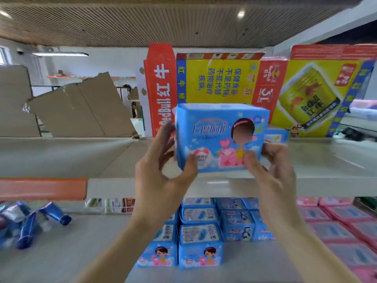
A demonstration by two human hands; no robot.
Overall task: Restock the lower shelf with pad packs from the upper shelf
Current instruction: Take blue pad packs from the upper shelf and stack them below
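head cam: left hand [163, 176] & right hand [273, 166] both grip blue pad pack [220, 137] over upper shelf [326, 160].

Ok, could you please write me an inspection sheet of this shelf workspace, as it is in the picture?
Surface: pale upper shelf; pale lower shelf below it.
Job's things: blue pad pack held at the upper shelf's front; second blue pack behind it; stacked blue packs on the lower shelf.
Clutter: blue tubes lying lower left; pink packs lower right; Red Bull cartons upright on the upper shelf.
Hands: left hand grips the pack's left side; right hand grips its right side.
Cables: nothing seen.
Surroundings: slatted ceiling with lights; flattened cardboard behind.
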